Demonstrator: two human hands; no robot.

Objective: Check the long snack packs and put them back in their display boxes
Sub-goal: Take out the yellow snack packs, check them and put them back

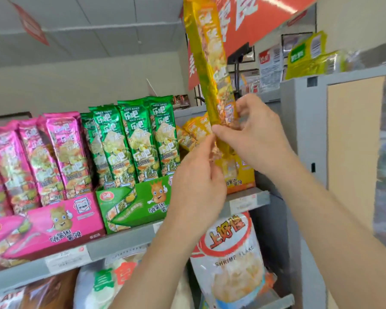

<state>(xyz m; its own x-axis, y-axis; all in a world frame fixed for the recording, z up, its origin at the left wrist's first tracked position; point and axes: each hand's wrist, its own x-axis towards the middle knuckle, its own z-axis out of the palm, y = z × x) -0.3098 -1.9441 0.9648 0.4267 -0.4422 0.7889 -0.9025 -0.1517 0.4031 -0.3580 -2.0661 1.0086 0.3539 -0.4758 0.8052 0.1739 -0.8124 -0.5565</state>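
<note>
A long yellow snack pack [212,61] stands upright in front of me, reaching to the top of the view. My right hand [252,134] grips its lower end, thumb on the near side. My left hand [198,175] pinches the pack's bottom seam just below. Behind my hands sits the yellow display box [243,177] with more yellow packs [194,132] leaning in it. On the same shelf stand a green display box [134,204] full of green packs [132,139] and a pink display box [54,228] full of pink packs [38,161].
The grey shelf edge [120,244] carries price labels. Below it hang a white shrimp-flake bag [232,259] and other snack bags. A grey shelf upright [299,134] stands at the right, with yellow-green bags [308,56] on top. A red sign [254,21] hangs overhead.
</note>
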